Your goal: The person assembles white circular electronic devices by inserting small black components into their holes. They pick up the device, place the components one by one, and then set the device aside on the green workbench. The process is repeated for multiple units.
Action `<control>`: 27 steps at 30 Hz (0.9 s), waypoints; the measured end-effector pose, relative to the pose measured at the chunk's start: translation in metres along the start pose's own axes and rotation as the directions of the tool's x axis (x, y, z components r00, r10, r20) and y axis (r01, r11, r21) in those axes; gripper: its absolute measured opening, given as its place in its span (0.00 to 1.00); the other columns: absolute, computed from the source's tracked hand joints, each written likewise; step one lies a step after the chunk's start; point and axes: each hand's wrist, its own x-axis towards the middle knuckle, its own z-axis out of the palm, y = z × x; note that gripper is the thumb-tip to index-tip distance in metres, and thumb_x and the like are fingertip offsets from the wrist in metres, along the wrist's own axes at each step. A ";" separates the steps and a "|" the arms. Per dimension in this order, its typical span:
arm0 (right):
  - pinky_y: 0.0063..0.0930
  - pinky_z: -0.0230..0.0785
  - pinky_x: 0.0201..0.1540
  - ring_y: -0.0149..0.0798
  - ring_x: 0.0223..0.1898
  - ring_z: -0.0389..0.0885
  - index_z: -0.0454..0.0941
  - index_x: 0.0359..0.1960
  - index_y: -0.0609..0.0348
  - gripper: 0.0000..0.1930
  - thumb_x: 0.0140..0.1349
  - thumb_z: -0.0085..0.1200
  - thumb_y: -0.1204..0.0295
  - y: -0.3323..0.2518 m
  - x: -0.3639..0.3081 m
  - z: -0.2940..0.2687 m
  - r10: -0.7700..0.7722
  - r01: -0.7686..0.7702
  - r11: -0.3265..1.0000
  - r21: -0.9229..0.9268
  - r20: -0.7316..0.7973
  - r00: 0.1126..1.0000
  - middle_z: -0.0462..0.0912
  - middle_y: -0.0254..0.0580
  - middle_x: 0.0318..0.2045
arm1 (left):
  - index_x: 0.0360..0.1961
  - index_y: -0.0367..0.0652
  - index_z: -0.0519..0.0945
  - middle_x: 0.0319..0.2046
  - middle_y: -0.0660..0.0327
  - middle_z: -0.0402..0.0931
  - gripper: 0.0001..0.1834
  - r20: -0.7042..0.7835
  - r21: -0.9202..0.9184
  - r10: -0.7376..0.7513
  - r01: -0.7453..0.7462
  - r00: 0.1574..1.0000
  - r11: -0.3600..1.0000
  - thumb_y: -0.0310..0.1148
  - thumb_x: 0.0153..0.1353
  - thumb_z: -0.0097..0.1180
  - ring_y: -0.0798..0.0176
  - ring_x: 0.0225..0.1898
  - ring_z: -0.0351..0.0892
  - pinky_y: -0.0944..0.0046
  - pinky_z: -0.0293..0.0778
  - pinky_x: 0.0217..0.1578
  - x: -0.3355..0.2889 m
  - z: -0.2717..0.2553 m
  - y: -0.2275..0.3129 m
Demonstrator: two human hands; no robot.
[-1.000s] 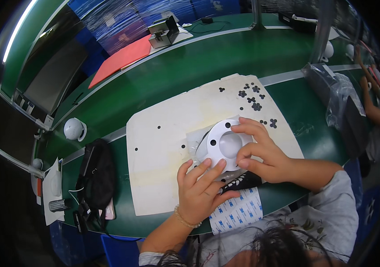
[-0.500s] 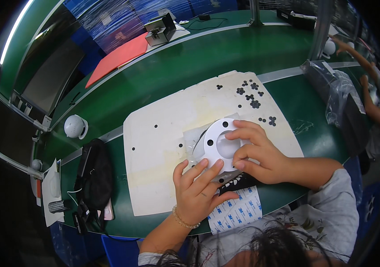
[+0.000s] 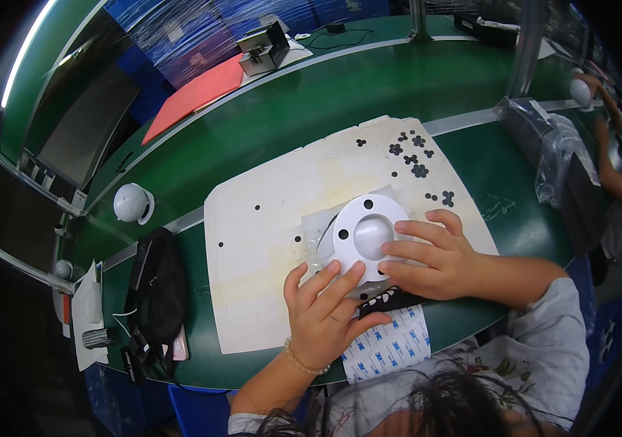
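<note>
A white ring-shaped plastic part (image 3: 341, 253) with a large round opening lies in front of me, with black round pads (image 3: 368, 205) on its face. My left hand (image 3: 323, 320) has its fingers spread, with fingertips touching the ring's lower left edge. On the other side, my right hand (image 3: 435, 256) reaches over the ring with fingers extended and apart, fingertips at the inner edge and lower right. A black pad near those fingertips is partly covered. Beneath the ring are a clear plastic bag (image 3: 312, 227) and a dark piece, mostly hidden.
A cream sheet (image 3: 252, 306) carries several loose black dots and clusters (image 3: 419, 171). Printed backing paper (image 3: 391, 349) lies near me. A black bag (image 3: 156, 284) and white dome device (image 3: 132, 202) are left. Plastic-wrapped goods (image 3: 544, 153) and a co-worker's hand (image 3: 593, 81) are right.
My right hand has drawn back rightward from the ring's top, its fingers straightening. The left hand stays put. The left dome sits slightly farther right; the co-worker now holds a white dome.
</note>
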 end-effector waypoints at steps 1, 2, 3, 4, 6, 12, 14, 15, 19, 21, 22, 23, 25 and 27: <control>0.38 0.51 0.53 0.34 0.51 0.70 0.76 0.41 0.45 0.16 0.48 0.58 0.65 0.000 -0.002 0.002 0.009 -0.009 1.000 0.006 0.000 1.000 0.76 0.28 0.44 | 0.26 0.46 0.76 0.49 0.63 0.73 0.24 -0.005 -0.002 0.002 -0.003 1.000 1.000 0.52 0.33 0.66 0.57 0.55 0.62 0.48 0.53 0.55 0.000 0.000 0.000; 0.37 0.51 0.53 0.34 0.51 0.70 0.76 0.42 0.45 0.17 0.48 0.58 0.65 0.001 -0.003 0.003 0.017 -0.017 1.000 0.013 0.000 1.000 0.76 0.28 0.44 | 0.26 0.46 0.76 0.49 0.63 0.73 0.24 -0.003 0.000 0.003 -0.003 1.000 1.000 0.52 0.33 0.66 0.57 0.55 0.62 0.48 0.53 0.55 0.000 0.001 0.000; 0.37 0.51 0.52 0.34 0.51 0.70 0.76 0.42 0.45 0.17 0.48 0.58 0.66 0.000 -0.005 0.006 0.034 -0.034 0.999 0.035 -0.004 0.999 0.76 0.28 0.44 | 0.26 0.46 0.76 0.49 0.63 0.73 0.24 -0.001 0.002 0.003 -0.003 1.000 1.000 0.52 0.33 0.66 0.57 0.55 0.62 0.48 0.53 0.55 -0.001 0.001 0.000; 0.37 0.51 0.52 0.34 0.50 0.70 0.76 0.42 0.45 0.17 0.48 0.58 0.66 0.000 -0.006 0.008 0.049 -0.049 0.997 0.057 -0.009 0.999 0.76 0.27 0.44 | 0.26 0.46 0.75 0.49 0.63 0.73 0.24 -0.002 0.004 0.003 -0.003 1.000 1.000 0.52 0.33 0.66 0.57 0.55 0.61 0.48 0.53 0.55 -0.001 0.000 -0.001; 0.36 0.52 0.51 0.33 0.50 0.71 0.76 0.42 0.45 0.16 0.48 0.57 0.67 0.000 -0.006 0.009 0.066 -0.064 0.993 0.099 -0.021 0.998 0.76 0.27 0.44 | 0.26 0.46 0.75 0.49 0.63 0.73 0.24 0.002 0.005 0.001 -0.001 1.000 1.000 0.52 0.33 0.66 0.57 0.55 0.61 0.48 0.53 0.55 0.000 0.000 -0.001; 0.36 0.53 0.50 0.33 0.49 0.71 0.78 0.40 0.44 0.14 0.48 0.55 0.70 0.006 -0.005 0.008 -0.002 0.004 0.990 0.139 -0.009 1.000 0.76 0.26 0.42 | 0.26 0.46 0.75 0.49 0.63 0.72 0.25 0.005 0.000 0.000 0.000 1.000 1.000 0.53 0.34 0.66 0.56 0.55 0.61 0.47 0.53 0.56 -0.001 0.000 0.001; 0.36 0.53 0.50 0.33 0.48 0.71 0.78 0.39 0.44 0.14 0.48 0.54 0.70 0.011 -0.005 0.009 -0.055 0.058 0.988 0.144 -0.025 0.998 0.76 0.27 0.42 | 0.24 0.46 0.75 0.49 0.63 0.72 0.23 -0.010 -0.012 -0.008 0.008 1.000 1.000 0.52 0.35 0.66 0.57 0.55 0.62 0.47 0.53 0.55 -0.001 0.002 0.001; 0.36 0.53 0.50 0.34 0.49 0.70 0.79 0.39 0.44 0.13 0.49 0.54 0.69 0.013 -0.005 0.010 -0.059 0.060 0.985 0.161 -0.010 0.998 0.76 0.27 0.43 | 0.22 0.46 0.74 0.49 0.64 0.73 0.22 -0.021 -0.023 -0.019 0.018 1.000 1.000 0.51 0.35 0.66 0.59 0.54 0.62 0.48 0.53 0.54 0.000 0.003 0.001; 0.38 0.52 0.50 0.39 0.52 0.67 0.78 0.41 0.46 0.14 0.52 0.54 0.62 0.021 0.006 -0.001 -0.036 0.008 0.945 0.328 0.077 0.996 0.75 0.31 0.46 | 0.22 0.45 0.74 0.49 0.65 0.73 0.21 -0.041 -0.037 -0.023 0.022 0.999 0.999 0.49 0.36 0.67 0.59 0.54 0.63 0.47 0.53 0.54 0.000 0.003 0.000; 0.40 0.52 0.51 0.42 0.54 0.65 0.77 0.43 0.48 0.17 0.53 0.53 0.58 0.025 0.017 -0.011 0.002 -0.046 0.926 0.374 0.116 0.993 0.74 0.33 0.48 | 0.23 0.45 0.73 0.50 0.65 0.72 0.22 -0.041 -0.035 -0.019 0.018 0.999 0.999 0.49 0.36 0.67 0.59 0.53 0.63 0.47 0.52 0.54 0.000 0.002 0.000; 0.41 0.52 0.51 0.44 0.55 0.64 0.76 0.45 0.49 0.19 0.53 0.53 0.56 0.026 0.022 -0.014 0.027 -0.069 0.930 0.361 0.120 0.992 0.73 0.35 0.49 | 0.23 0.45 0.73 0.50 0.65 0.72 0.22 -0.037 -0.033 -0.020 0.019 0.999 0.999 0.49 0.36 0.67 0.59 0.53 0.64 0.47 0.52 0.54 0.000 0.002 0.000; 0.42 0.51 0.52 0.46 0.56 0.63 0.75 0.46 0.50 0.21 0.54 0.53 0.54 0.027 0.026 -0.015 0.051 -0.092 0.933 0.349 0.124 0.991 0.72 0.36 0.50 | 0.23 0.45 0.73 0.50 0.65 0.72 0.22 -0.039 -0.032 -0.022 0.021 0.999 0.999 0.49 0.36 0.67 0.59 0.53 0.64 0.47 0.52 0.54 0.000 0.002 0.000; 0.43 0.50 0.53 0.47 0.56 0.63 0.74 0.47 0.52 0.23 0.54 0.52 0.53 0.025 0.039 -0.009 0.044 -0.094 0.947 0.308 0.165 0.985 0.71 0.38 0.51 | 0.24 0.45 0.72 0.50 0.65 0.72 0.22 -0.043 -0.033 -0.021 0.020 0.999 0.999 0.49 0.37 0.67 0.59 0.53 0.64 0.47 0.52 0.54 0.000 0.002 0.000; 0.43 0.50 0.54 0.47 0.57 0.62 0.73 0.48 0.53 0.24 0.53 0.52 0.52 0.022 0.047 -0.004 0.047 -0.105 0.944 0.311 0.190 0.981 0.70 0.40 0.52 | 0.28 0.45 0.75 0.49 0.64 0.72 0.24 -0.027 -0.004 0.000 0.000 1.000 1.000 0.51 0.34 0.67 0.57 0.54 0.62 0.46 0.52 0.55 0.000 0.002 0.000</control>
